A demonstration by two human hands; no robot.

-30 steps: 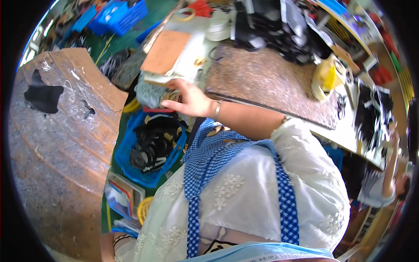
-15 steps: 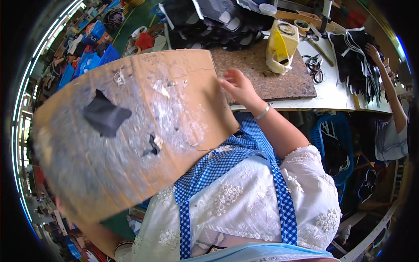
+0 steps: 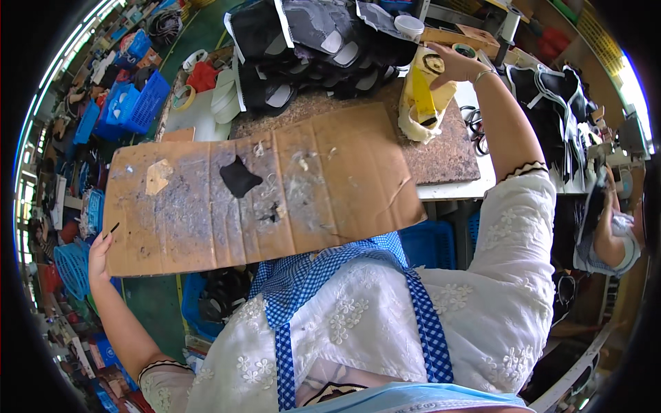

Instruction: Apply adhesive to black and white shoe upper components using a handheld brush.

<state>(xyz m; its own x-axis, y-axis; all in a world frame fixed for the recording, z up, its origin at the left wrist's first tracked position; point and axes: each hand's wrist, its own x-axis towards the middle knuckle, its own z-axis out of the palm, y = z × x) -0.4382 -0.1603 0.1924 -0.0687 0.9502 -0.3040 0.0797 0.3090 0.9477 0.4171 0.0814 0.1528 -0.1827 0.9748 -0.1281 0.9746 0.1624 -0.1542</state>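
Note:
A large brown cardboard sheet (image 3: 330, 172), smeared with whitish and dark residue, lies tilted across my front and over the near table edge. My left hand (image 3: 101, 256) is closed on its left end; a thin dark sliver stands by the fingertips. On the sheet rest a black fabric-like piece (image 3: 240, 177), a small tan patch (image 3: 159, 176) and a dark scrap (image 3: 272, 213). My right hand (image 3: 460, 67) is over a cream cut-open plastic jug (image 3: 418, 127) with a yellow flat piece (image 3: 424, 96) in it. Its thumb and fingers are apart, beside the jug's top; contact is unclear.
Stacked black and grey cut pieces (image 3: 313, 48) sit behind the cardboard on a brown work board (image 3: 451, 155). Scissors (image 3: 473, 127) lie right of the jug. More black pieces (image 3: 544, 103) are farther right, beside another person's arm (image 3: 609, 224). Blue baskets (image 3: 427, 244) stand below.
My right hand has moved from beside the cardboard's right edge up to the jug. The cardboard has swung flatter and lower over the table edge, and my left hand on it now shows.

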